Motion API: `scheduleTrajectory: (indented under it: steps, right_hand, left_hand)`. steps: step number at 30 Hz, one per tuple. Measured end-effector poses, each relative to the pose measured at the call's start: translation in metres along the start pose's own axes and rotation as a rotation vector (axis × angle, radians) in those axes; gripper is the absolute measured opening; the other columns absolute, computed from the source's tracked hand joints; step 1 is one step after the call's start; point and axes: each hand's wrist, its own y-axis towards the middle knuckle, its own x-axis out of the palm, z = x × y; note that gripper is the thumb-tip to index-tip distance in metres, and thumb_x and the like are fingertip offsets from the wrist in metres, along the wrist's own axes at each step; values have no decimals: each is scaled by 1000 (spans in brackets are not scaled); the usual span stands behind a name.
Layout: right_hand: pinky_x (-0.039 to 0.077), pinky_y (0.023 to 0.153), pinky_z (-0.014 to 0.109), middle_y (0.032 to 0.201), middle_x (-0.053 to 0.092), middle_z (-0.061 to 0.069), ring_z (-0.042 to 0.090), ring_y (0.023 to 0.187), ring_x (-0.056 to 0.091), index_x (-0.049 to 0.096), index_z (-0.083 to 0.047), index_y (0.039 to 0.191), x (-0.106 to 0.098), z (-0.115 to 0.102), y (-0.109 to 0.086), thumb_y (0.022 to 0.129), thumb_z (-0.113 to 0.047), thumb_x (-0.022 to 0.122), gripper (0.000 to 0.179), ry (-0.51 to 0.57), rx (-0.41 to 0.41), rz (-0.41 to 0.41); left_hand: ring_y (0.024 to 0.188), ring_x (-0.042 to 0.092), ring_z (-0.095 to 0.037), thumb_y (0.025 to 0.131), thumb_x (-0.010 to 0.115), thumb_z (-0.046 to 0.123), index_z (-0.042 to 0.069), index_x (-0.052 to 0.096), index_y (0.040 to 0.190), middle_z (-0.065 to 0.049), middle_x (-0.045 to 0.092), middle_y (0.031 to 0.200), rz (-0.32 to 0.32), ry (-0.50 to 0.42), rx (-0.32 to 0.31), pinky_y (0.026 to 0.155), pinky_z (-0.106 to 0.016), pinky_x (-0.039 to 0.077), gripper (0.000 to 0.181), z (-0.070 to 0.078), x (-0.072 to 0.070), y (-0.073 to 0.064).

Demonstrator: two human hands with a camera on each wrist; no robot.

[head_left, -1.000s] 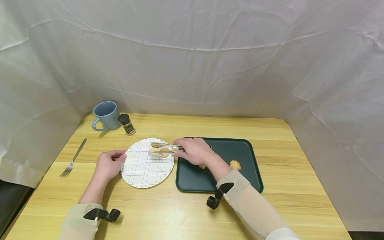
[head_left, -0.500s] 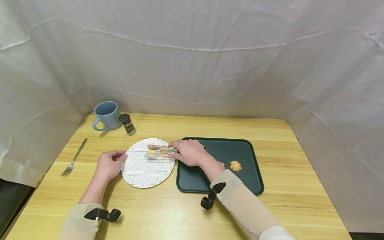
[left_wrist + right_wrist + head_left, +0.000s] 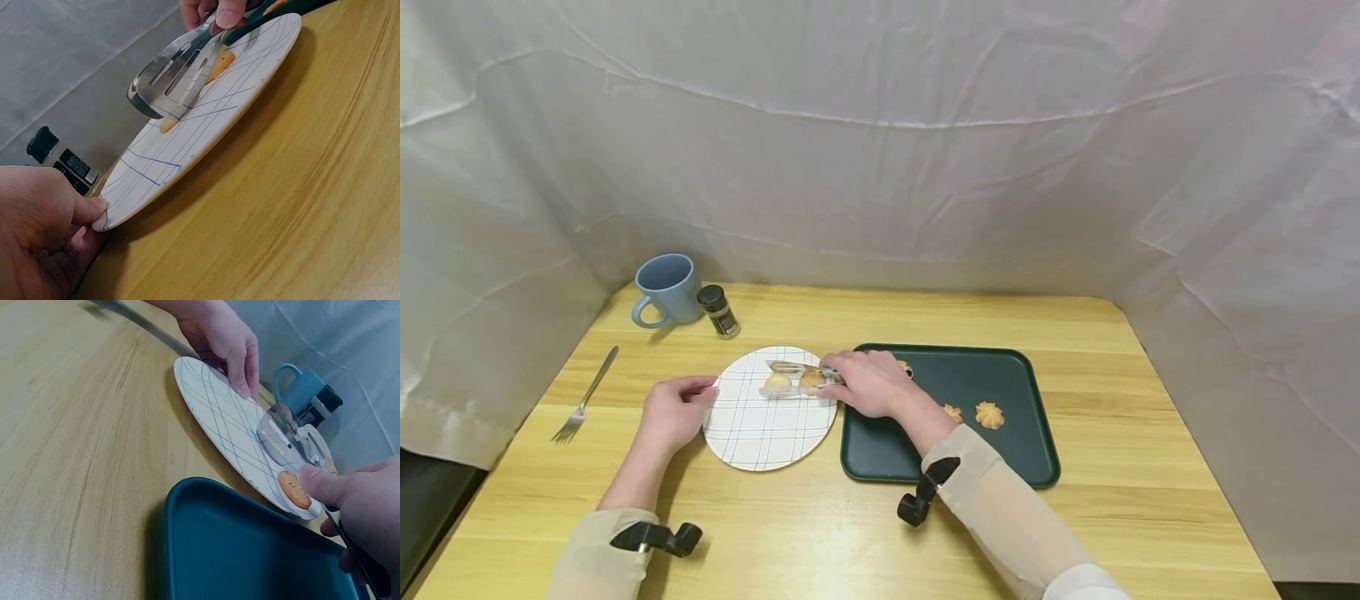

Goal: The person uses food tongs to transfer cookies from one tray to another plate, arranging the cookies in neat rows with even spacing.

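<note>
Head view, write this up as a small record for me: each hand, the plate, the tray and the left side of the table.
left hand: pinches the rim of the plate
right hand: holds metal tongs over the plate
on plate: two cookies
tray: dark green, with ridged cookies
left side: blue mug, black-capped jar, fork

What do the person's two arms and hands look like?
The left hand and right hand are bare. The left sleeve and right sleeve are pale beige, each with a black, bent mount near its end; white fabric shows above the right one.
</note>
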Motion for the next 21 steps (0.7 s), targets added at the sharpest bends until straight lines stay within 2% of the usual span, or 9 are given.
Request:
scheduleTrajectory:
  steps: [5, 11, 13, 18, 21]
  right_hand:
    - [49, 67, 34, 144, 65, 1, 22, 101, 69, 57, -22, 153, -1, 0, -2, 107, -55, 56, 57, 10, -1, 5]
    - [47, 64, 33, 128, 70, -1, 15, 85, 64, 58, -21, 152, -7, 0, -8, 106, -57, 57, 59, 33, 4, 15]
    - [49, 66, 33, 124, 71, -1, 13, 86, 64, 59, -20, 151, -9, 1, -10, 105, -57, 58, 59, 46, 8, 17]
    - [53, 74, 34, 131, 70, 0, 12, 95, 68, 59, -18, 151, -14, 6, -19, 106, -58, 57, 60, 63, 23, 29]
    - [53, 73, 33, 127, 71, 0, 10, 89, 68, 59, -18, 151, -19, 10, -27, 105, -58, 57, 60, 60, 40, 40]
  left_hand:
    - [95, 64, -26, 105, 65, 18, -3, 74, 125, -18, 74, 110, -5, 2, -5, 73, -29, 49, 31, -1, 1, 0]
    - [97, 64, -27, 105, 65, 19, -3, 74, 126, -19, 74, 112, -13, 0, -15, 74, -29, 49, 32, -1, 1, 0]
    - [97, 64, -27, 105, 65, 19, -3, 74, 126, -19, 74, 112, -12, 0, -14, 74, -29, 49, 32, 0, 1, 0]
    - [97, 64, -27, 105, 64, 18, -2, 74, 127, -18, 74, 112, -6, 15, -13, 75, -31, 48, 31, -1, 1, 1]
    - [97, 64, -27, 106, 63, 18, -2, 74, 127, -18, 74, 112, -6, 22, -11, 77, -31, 49, 31, -2, 1, 1]
